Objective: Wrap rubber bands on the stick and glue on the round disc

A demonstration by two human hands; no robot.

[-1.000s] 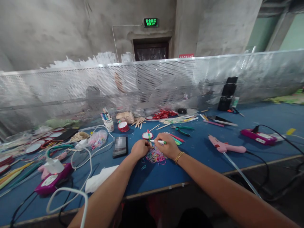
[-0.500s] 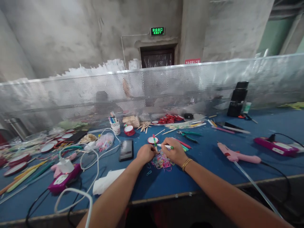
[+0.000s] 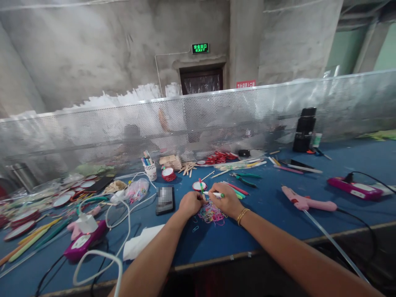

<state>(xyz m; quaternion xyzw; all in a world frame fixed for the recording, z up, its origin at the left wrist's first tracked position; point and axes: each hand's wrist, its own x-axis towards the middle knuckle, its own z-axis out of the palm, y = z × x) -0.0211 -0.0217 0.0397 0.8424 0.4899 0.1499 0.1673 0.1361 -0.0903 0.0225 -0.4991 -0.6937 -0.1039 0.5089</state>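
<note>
My left hand [image 3: 190,203] is closed on the lower end of a narrow wooden craft stick [image 3: 201,184], which stands tilted and is coloured red at the top and green below. A white marker [image 3: 218,194] with a green end is pinched in my right hand [image 3: 227,201], its tip at the green part of the stick. Under both hands lies a pile of small multicoloured wiry loops [image 3: 212,215], with one loose loop [image 3: 195,228] nearby. Just behind the stick is a white disc with a red rim [image 3: 196,186].
Red and green markers [image 3: 243,189] and green-handled pliers [image 3: 247,176] lie beyond my right hand. A pink glue gun [image 3: 305,201] rests to the right. On the left are a phone [image 3: 165,201], white cables [image 3: 128,222] and a cup of markers [image 3: 151,170]. A perforated metal screen [image 3: 198,123] borders the back.
The view has shifted slightly. The marker's tip has come closer to the stick, and the right hand has moved a little towards the left hand. Both hands keep their holds.
</note>
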